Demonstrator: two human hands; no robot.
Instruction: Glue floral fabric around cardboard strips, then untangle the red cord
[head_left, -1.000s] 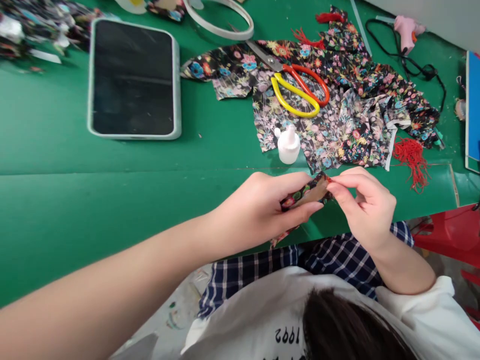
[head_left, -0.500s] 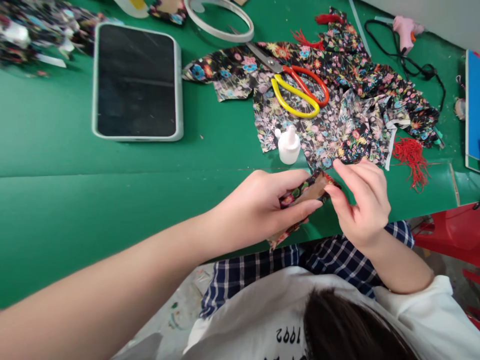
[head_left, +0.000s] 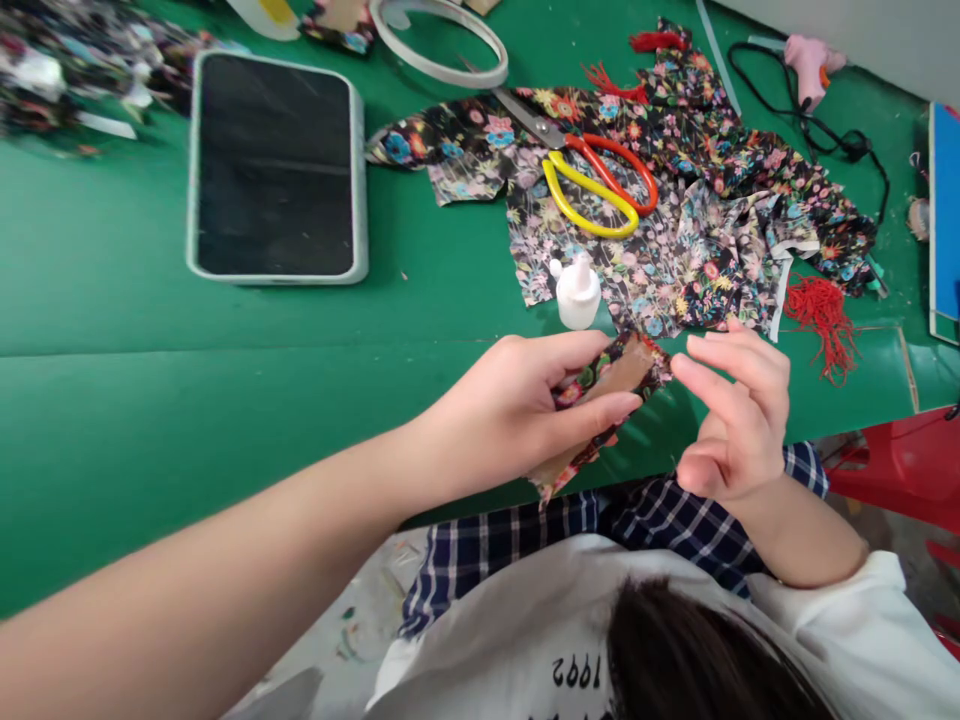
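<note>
My left hand (head_left: 532,405) grips a cardboard piece edged with dark floral fabric (head_left: 628,368), thumb on its bare tan face. Part of the piece hides behind the palm, and its lower corner shows below the hand. Just right of its far end is my right hand (head_left: 739,415), fingers apart, thumb spread low, holding nothing; the index fingertip is at the fabric edge, and I cannot tell if it touches. Beyond the hands stands a small white glue bottle (head_left: 577,295). Scissors (head_left: 592,180) with one red and one yellow handle lie on a crumpled floral cloth (head_left: 652,260).
A dark-screened tablet-like device (head_left: 277,165) lies at left on the green table (head_left: 135,420), near fabric scraps (head_left: 112,70). A white tape roll (head_left: 442,70) is at the back. Red threads (head_left: 823,320) lie at right, with a pink glue gun (head_left: 810,68) and black cord behind.
My right hand has let go of the piece's far end and opened, its thumb swinging down and away. The left hand keeps its hold, and more of the piece's tan face shows.
</note>
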